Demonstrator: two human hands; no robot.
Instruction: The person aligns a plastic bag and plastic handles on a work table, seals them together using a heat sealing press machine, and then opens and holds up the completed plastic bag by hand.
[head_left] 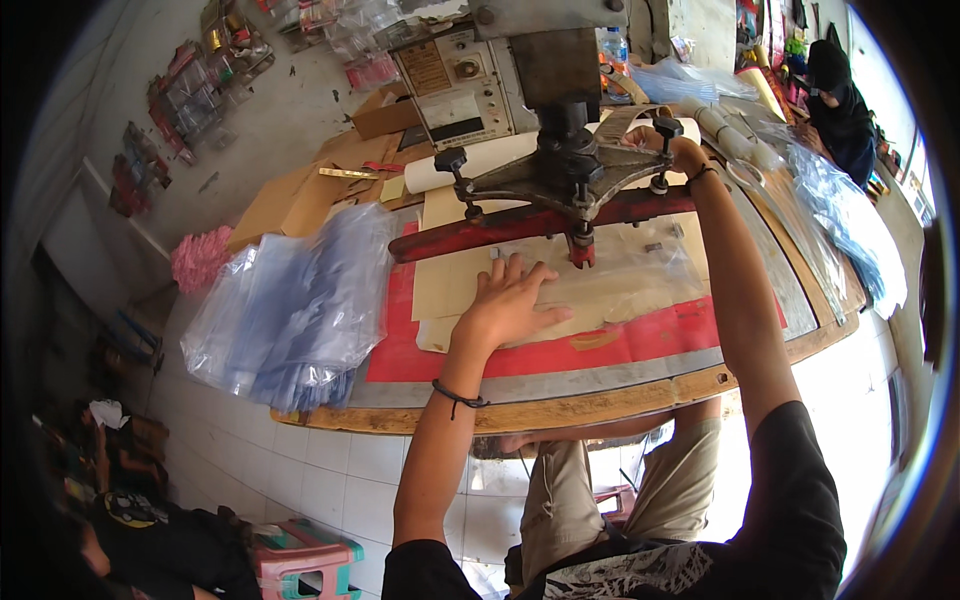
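Clear plastic [655, 272] is being touched by the splayed left hand [505, 302], seven o'clock of the press [572, 168]; right hand [688, 155] being held at two, grip indiscernible.

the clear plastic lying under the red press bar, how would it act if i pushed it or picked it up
The clear plastic would likely be floppy, as its surface looks rippled. It is probably light, looking thin and see-through over the tan sheet. Its shiny reflections suggest it may slide easily.
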